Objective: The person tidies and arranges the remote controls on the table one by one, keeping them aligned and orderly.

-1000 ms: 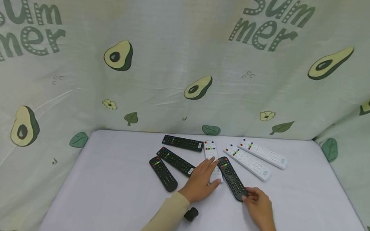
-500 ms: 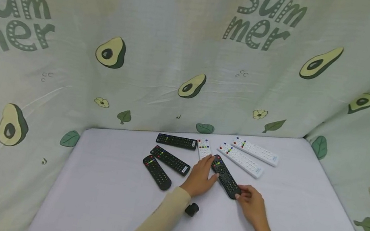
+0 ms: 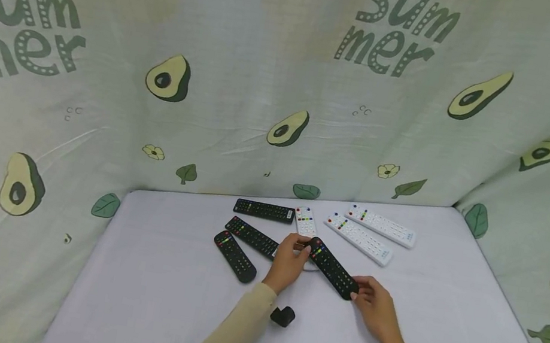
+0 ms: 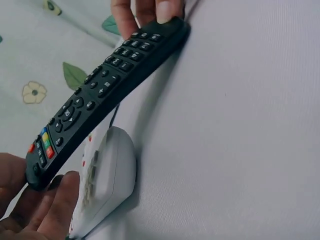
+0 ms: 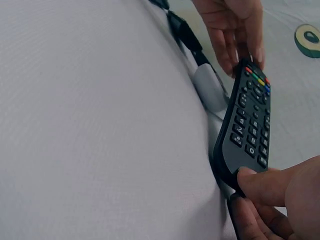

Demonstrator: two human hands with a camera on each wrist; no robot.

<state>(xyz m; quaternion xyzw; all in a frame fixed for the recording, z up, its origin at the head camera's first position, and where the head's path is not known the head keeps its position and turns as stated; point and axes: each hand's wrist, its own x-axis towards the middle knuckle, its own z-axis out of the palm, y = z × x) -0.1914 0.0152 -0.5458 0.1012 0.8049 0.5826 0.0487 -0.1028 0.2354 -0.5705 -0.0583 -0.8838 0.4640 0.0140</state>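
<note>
Both hands hold one black remote control [image 3: 332, 267] between them, slanting over the white table. My left hand [image 3: 286, 264] pinches its far left end, beside the red, green, yellow and blue buttons. Its near, rounded end is pinched by my right hand [image 3: 376, 310], thumb on top near the number keys, as the right wrist view shows. In the left wrist view the remote stands above the cloth, over the end of a white remote [image 4: 115, 170]. That white remote [image 3: 306, 219] is partly hidden behind my left hand in the head view.
Left of the hands lie several black remotes: a top one [image 3: 264, 211], a middle one [image 3: 250, 235] and a lower one [image 3: 235, 257]. Two white remotes, one nearer [image 3: 359, 238] and one farther [image 3: 380, 225], lie at the right. A printed curtain [image 3: 232, 98] backs the table [image 3: 150, 296].
My left hand has gone from lying over the white remote to pinching the black remote's far end. The black remote has tilted up, with my right hand still at its near end.
</note>
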